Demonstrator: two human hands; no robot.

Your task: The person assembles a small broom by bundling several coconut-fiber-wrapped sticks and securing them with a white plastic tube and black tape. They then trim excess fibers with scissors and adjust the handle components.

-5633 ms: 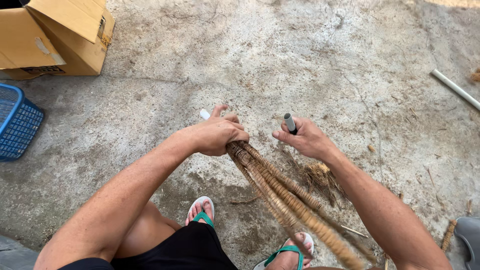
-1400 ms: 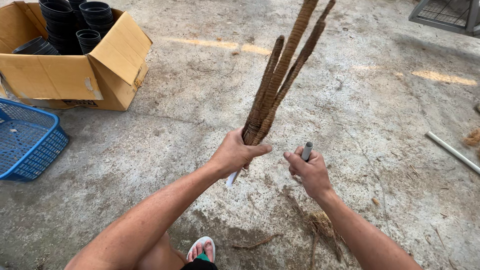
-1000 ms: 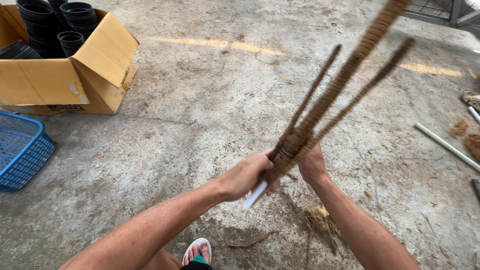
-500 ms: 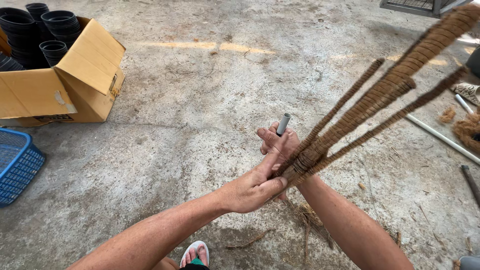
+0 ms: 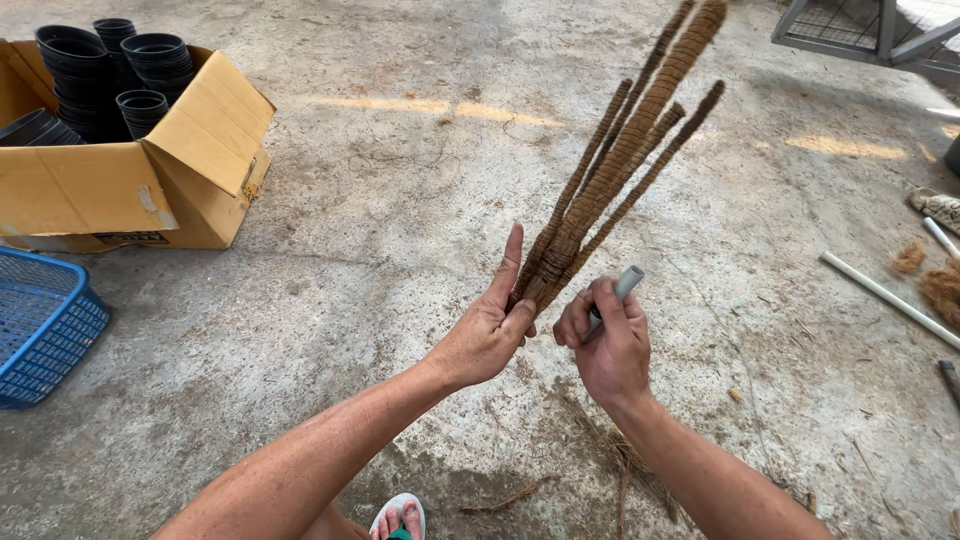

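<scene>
Left hand (image 5: 487,335): grips the base of a bundle of fibre-wrapped sticks (image 5: 610,180), forefinger raised, above the concrete floor (image 5: 400,200).
Right hand (image 5: 607,345): closed on a grey tube (image 5: 618,290).
Technique: keep bases squeezed (tips splay).
Hidden: stick bottoms, tube's lower end.

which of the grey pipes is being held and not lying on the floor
The short grey tube gripped in the right hand, beside the bundle of coir-wrapped sticks. The long pale pipe lies on the concrete floor at right, untouched.
</scene>
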